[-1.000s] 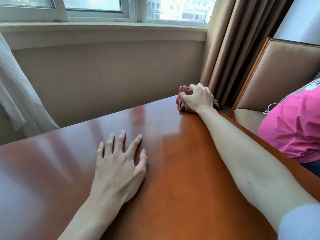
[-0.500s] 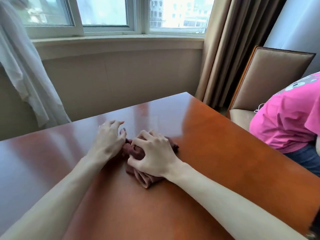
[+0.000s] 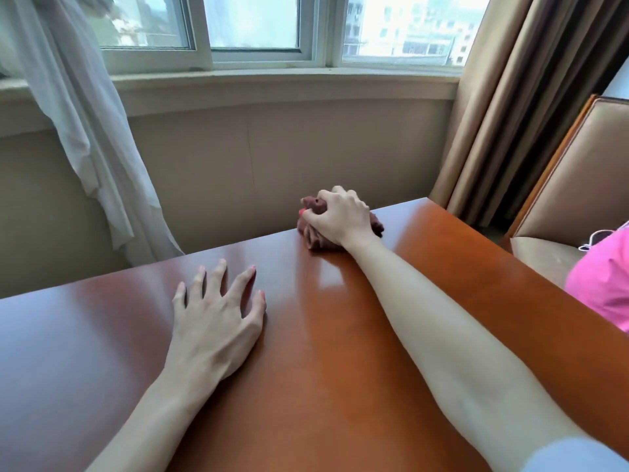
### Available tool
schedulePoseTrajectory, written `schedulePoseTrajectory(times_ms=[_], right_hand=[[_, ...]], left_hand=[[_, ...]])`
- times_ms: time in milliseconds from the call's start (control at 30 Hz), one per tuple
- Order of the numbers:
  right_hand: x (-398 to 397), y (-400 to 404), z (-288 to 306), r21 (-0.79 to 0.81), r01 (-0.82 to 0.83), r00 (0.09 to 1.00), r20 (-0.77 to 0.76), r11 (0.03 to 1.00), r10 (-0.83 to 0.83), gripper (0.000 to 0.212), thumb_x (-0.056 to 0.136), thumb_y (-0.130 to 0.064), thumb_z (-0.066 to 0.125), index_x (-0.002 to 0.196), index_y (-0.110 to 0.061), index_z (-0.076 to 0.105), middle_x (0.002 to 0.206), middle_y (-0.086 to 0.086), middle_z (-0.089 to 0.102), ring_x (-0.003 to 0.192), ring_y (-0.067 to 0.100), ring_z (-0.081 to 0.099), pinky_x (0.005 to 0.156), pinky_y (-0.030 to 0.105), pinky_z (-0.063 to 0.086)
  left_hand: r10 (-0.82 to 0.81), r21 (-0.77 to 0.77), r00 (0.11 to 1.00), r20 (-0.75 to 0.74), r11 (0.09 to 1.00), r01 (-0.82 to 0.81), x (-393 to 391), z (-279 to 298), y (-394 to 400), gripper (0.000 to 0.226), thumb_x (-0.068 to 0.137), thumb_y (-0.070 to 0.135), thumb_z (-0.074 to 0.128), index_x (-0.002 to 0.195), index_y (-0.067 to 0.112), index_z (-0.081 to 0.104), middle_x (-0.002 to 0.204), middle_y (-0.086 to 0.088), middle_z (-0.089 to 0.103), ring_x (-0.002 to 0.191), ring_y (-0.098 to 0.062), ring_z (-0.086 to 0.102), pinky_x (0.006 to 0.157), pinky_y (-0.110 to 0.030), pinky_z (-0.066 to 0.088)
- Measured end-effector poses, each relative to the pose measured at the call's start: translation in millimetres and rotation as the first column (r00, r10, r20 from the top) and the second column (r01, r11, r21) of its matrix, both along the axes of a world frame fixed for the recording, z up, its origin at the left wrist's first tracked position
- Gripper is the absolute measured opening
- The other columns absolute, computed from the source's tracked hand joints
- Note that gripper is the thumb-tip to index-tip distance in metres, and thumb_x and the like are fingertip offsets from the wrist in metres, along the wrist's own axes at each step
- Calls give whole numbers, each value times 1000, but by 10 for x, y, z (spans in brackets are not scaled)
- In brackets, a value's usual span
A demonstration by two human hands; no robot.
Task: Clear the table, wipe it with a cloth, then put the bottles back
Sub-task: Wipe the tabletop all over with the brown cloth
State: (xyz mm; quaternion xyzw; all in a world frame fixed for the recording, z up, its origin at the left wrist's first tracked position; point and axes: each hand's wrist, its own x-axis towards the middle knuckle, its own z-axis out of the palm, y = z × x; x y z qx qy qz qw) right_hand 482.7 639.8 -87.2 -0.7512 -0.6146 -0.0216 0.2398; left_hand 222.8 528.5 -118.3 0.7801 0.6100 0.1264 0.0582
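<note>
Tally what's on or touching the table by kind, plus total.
Hands: 2, left hand flat on the table, right hand gripping the cloth
Cloths: 1, brown cloth at the far edge
Bottles: 0 in view
Total: 3

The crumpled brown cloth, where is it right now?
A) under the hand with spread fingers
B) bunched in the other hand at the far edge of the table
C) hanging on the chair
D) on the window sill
B: the right hand grips the crumpled brown cloth at the far edge of the glossy wooden table, while the left hand rests flat with nothing under it.
</note>
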Motion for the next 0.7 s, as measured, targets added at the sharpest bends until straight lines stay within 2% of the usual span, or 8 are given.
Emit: schedulePoseTrajectory(times_ms=[67, 133, 300, 433, 567, 700], right_hand=[[231, -130, -10, 21, 68, 998, -6, 997, -68, 33, 85, -57, 61, 93, -25, 65, 96, -3, 51, 108, 32, 54, 85, 41, 43], [231, -469, -24, 32, 64, 998, 1, 997, -64, 32, 85, -56, 61, 89, -25, 62, 92, -6, 48, 103, 31, 53, 79, 38, 40], [-313, -1901, -25, 41, -121, 993, 1, 992, 121, 30, 81, -58, 60, 91, -31, 65, 96, -10, 57, 99, 21, 53, 76, 32, 36], [-667, -2811, -20, 49, -298, 954, 17, 953, 298, 31, 79, -57, 57, 92, -31, 67, 100, -14, 59, 97, 15, 53, 86, 33, 46], [-616, -2586, 19, 44, -260, 966, 27, 965, 259, 33, 78, -60, 57, 91, -32, 67, 98, -13, 59, 95, 16, 54, 81, 34, 47], [-420, -1556, -21, 35, -94, 995, 25, 995, 94, 30, 82, -60, 61, 87, -31, 62, 93, -8, 51, 97, 24, 53, 75, 35, 39]], left_hand=[[7, -5, 1000, -1, 1000, -7, 7, -2, 16, 61, 94, 63, 19, 153, 48, 27, 166, 1, 20, 154, -25, 11, 124, -49, 8], [0, -17, 1000, 5, 1000, 0, 1, -1, 41, 58, 98, 61, 24, 154, 47, 26, 166, 0, 20, 154, -26, 10, 123, -50, 7], [-18, -50, 1000, -3, 999, 18, -13, 48, -16, 58, 99, 60, 24, 156, 46, 24, 167, -3, 18, 154, -29, 9, 124, -50, 5], [-30, -76, 1000, 2, 997, 30, -20, 98, -63, 58, 101, 58, 24, 157, 45, 23, 169, -4, 14, 155, -29, 7, 125, -50, 2], [-35, -66, 999, 0, 997, 35, -18, 92, -57, 58, 101, 58, 23, 158, 45, 22, 169, -4, 13, 155, -29, 6, 125, -50, 1], [-33, -37, 999, 14, 999, 33, -17, 60, -58, 58, 101, 58, 25, 157, 45, 23, 168, -3, 15, 155, -28, 6, 125, -49, 2]])
